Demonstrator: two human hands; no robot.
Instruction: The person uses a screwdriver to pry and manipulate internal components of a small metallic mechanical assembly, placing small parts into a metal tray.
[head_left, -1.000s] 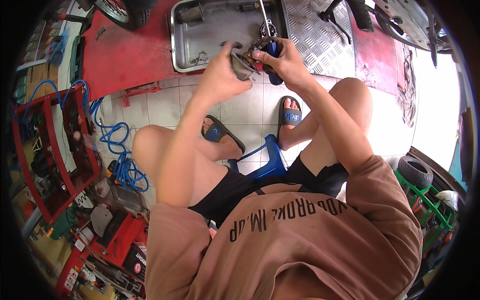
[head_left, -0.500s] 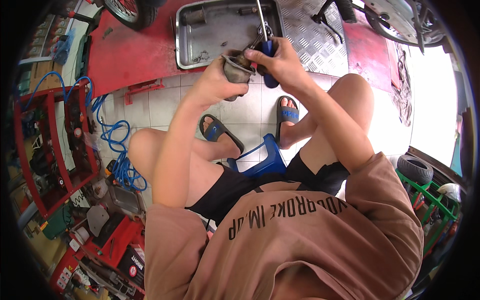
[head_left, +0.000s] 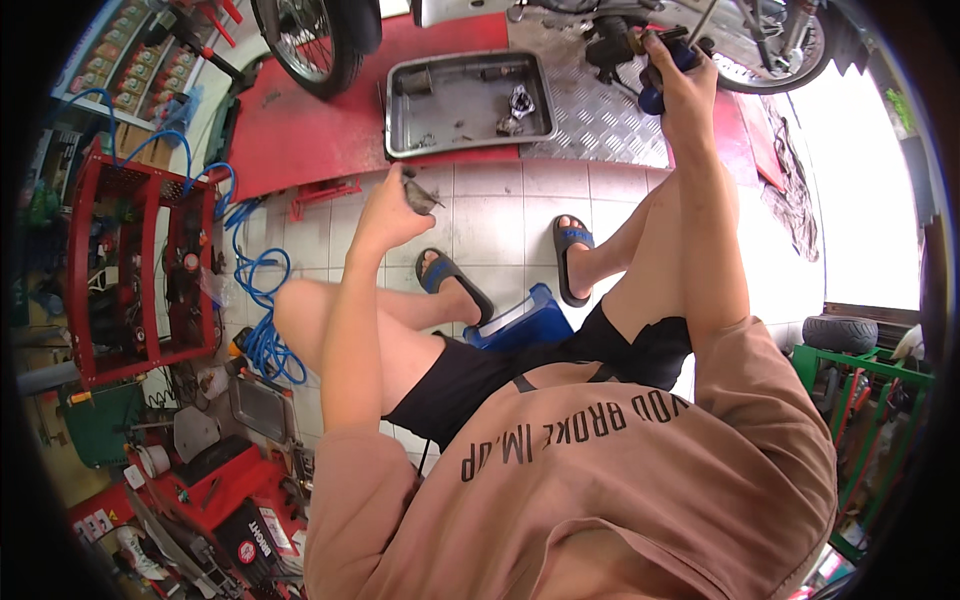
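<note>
My left hand (head_left: 388,213) is closed around a grey, cup-shaped metal part (head_left: 420,198), held over the tiles just in front of the low platform. Fingers and palm cover much of that part. My right hand (head_left: 688,88) reaches far to the right, gripping a blue-handled screwdriver (head_left: 682,56) whose shaft points up and away. Whether the same hand holds anything else cannot be made out against the dark parts behind it. Between the hands, on the platform, lies a metal tray (head_left: 460,112) with a cylindrical piece (head_left: 415,82) and a shiny metal part (head_left: 521,101) inside.
The red platform (head_left: 290,130) has a diamond-plate section (head_left: 600,135). A motorcycle wheel (head_left: 325,45) stands at the back left, another wheel (head_left: 775,65) at the back right. Blue hose (head_left: 265,340) coils beside a red shelf frame (head_left: 150,270). A blue stool (head_left: 530,318) is beneath me.
My right hand has moved away from the metal part, up and to the right, with the screwdriver. My left hand has shifted left and slightly lower, still holding the part. The view has shifted.
</note>
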